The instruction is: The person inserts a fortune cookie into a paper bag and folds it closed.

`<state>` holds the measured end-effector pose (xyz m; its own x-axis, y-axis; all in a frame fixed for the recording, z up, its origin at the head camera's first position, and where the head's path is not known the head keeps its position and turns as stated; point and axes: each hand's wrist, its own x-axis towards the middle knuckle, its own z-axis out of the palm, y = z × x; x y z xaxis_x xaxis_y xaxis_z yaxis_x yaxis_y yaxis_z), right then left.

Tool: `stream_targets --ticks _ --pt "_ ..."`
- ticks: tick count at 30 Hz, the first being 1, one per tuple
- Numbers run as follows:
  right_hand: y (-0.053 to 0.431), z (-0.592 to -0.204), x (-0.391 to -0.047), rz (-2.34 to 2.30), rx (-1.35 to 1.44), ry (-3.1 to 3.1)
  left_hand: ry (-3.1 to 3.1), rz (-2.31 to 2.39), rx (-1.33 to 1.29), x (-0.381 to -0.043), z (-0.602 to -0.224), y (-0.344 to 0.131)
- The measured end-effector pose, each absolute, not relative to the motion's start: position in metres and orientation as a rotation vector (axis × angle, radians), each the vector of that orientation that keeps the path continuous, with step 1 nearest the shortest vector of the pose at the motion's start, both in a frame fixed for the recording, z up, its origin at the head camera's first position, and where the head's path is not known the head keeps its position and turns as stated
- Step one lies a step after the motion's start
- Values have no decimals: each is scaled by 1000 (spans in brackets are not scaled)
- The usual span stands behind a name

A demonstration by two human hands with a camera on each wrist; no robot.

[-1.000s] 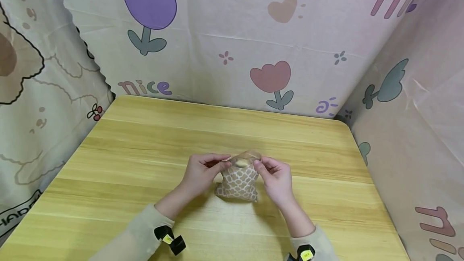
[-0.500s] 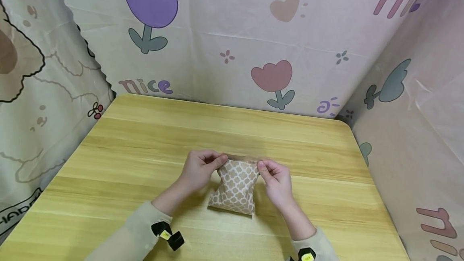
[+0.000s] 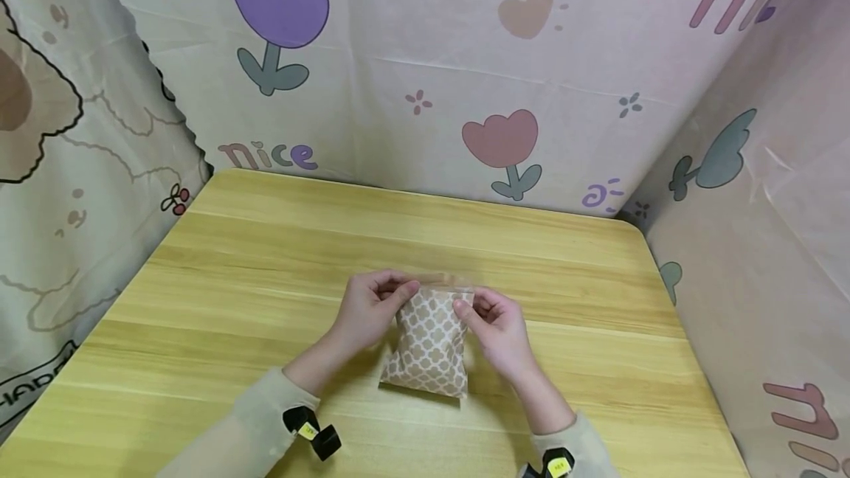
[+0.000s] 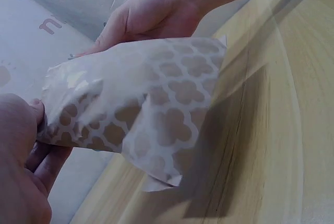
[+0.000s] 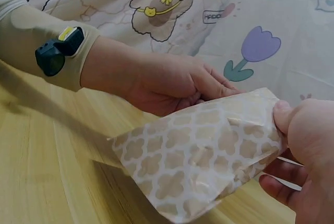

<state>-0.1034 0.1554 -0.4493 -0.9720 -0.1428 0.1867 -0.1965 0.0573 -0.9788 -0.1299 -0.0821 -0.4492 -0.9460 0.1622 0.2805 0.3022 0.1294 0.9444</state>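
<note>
A small tan bag (image 3: 430, 345) with a white quatrefoil pattern is held upright over the middle of the near table half. My left hand (image 3: 368, 308) pinches its upper left corner, thumb on the front and fingers behind. At the upper right corner my right hand (image 3: 501, 334) pinches the edge the same way. The top strip of the bag stands up plain and partly see-through between the hands. In the left wrist view the bag (image 4: 167, 93) looks plump and creased, its lower edge close over the wood. The right wrist view shows its patterned front (image 5: 182, 151); its contents are hidden.
The light wood table (image 3: 265, 242) has rounded far corners. Printed cloth (image 3: 398, 35) with tulips and lettering hangs behind it and along both sides. Each sleeve carries a small black camera, one of them the left camera (image 3: 312, 432).
The bag's mouth gaped toward the camera with something pale showing; now its front faces up, pulled flat. The right thumb has slid slightly inward along the top edge.
</note>
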Motion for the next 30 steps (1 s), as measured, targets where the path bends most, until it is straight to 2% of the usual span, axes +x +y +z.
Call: stream_targets --ticks 9,17,23,30 --pt "149 -452 -105 1997 208 -2167 -2269 -2076 -540 -125 -453 -84" --pt "148 -454 -105 2028 192 -2156 -2250 -2095 -537 -125 -458 -83" --pt "148 -456 -104 2010 238 -2144 -2251 -2042 -526 -124 -455 -83" --pt "150 -454 -104 1963 420 -2070 -2224 -2009 -522 -126 -447 -84"
